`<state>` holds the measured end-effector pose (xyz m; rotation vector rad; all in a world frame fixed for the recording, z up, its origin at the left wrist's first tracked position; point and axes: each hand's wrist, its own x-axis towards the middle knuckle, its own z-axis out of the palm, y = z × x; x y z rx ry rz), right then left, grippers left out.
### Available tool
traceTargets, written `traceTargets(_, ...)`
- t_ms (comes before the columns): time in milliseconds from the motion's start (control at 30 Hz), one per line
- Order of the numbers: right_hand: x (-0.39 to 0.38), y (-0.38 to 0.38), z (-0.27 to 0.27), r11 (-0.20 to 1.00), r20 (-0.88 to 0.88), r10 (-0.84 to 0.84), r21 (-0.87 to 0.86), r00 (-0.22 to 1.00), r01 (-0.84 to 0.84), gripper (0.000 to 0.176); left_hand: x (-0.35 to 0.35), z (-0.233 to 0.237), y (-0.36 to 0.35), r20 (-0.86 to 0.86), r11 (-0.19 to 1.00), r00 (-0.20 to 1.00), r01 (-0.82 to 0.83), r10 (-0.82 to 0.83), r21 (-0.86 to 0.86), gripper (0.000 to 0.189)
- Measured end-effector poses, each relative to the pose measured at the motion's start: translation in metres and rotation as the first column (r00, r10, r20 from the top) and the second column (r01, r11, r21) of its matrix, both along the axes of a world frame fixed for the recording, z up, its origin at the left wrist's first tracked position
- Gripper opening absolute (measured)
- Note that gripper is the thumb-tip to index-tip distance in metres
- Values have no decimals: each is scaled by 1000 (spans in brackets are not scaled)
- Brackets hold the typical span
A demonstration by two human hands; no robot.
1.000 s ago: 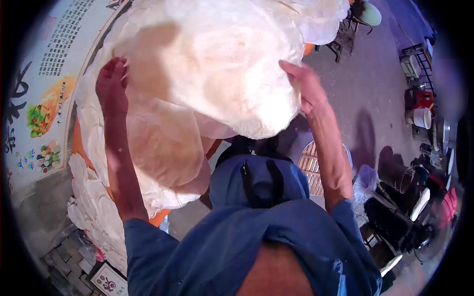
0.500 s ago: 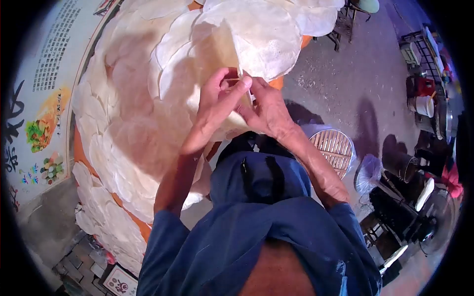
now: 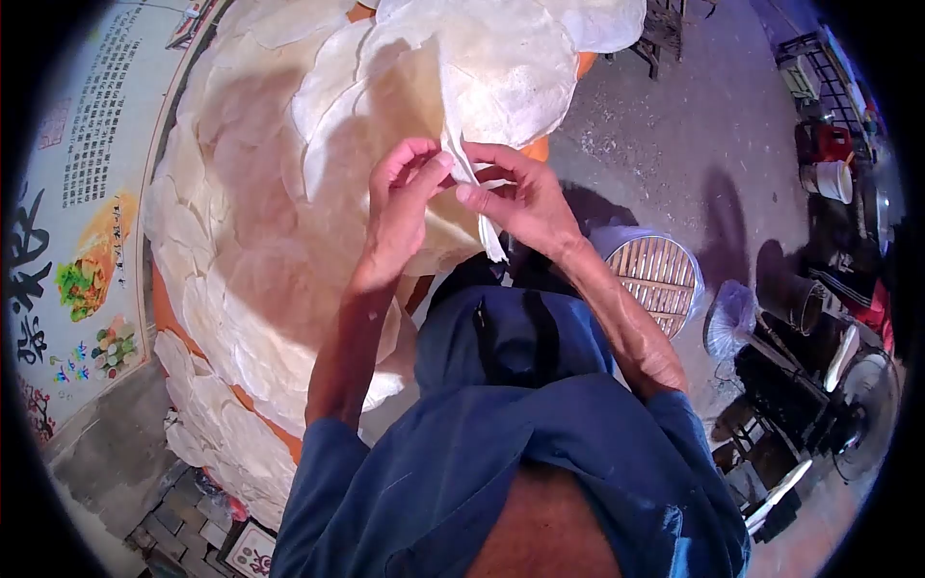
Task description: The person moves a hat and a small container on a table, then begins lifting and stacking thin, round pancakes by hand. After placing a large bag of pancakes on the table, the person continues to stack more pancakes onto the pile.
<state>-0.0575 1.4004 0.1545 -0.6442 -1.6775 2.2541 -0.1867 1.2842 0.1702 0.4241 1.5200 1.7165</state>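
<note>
A thin, pale pancake (image 3: 490,237) stands folded and nearly edge-on between my hands, its layered edges facing up. My left hand (image 3: 409,193) pinches it from the left, thumb against the fold. From the right, my right hand (image 3: 528,200) grips it with curled fingers and thumb; part of the fingertips is hidden behind the sheet. Under and beyond both hands, many overlapping round pancakes (image 3: 251,144) cover an orange surface (image 3: 166,301).
To my right on the floor is a round slatted stool (image 3: 655,279). Farther right are a white bucket (image 3: 829,181), a plastic-wrapped object (image 3: 729,318) and a fan (image 3: 858,414). A printed wall panel (image 3: 96,222) runs along the left.
My hands have moved slightly apart, the left one shifting left. The folded pancake's lower end now shows between them, hanging toward me. The view has shifted a little.
</note>
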Motion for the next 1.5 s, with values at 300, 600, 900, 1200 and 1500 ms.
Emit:
traceTargets(300, 1, 6, 20, 898, 211, -249, 415, 945, 144, 40, -1, -8, -17, -386, 961, 920, -164, 67, -223, 13)
traceTargets(600, -21, -14, 21, 641, -43, -70, 764, 997, 78, 39, 28, 21, -2, -489, 941, 872, -192, 35, -277, 32)
traceTargets(900, 31, 62, 53, 811, 118, -92, 585, 989, 6, 19, -37, 27, -71, -7, 968, 969, -245, 245, 57, 22)
traceTargets(1200, 243, 193, 56, 733, 170, -676, 250, 717, 633, 29, -126, 61, -132, -219, 972, 950, -201, 224, 125, 43)
traceTargets(1500, 342, 216, 5, 620, 158, -708, 604, 688, 500, 36, -208, 234, -24, -904, 928, 427, -333, -12, -170, 49)
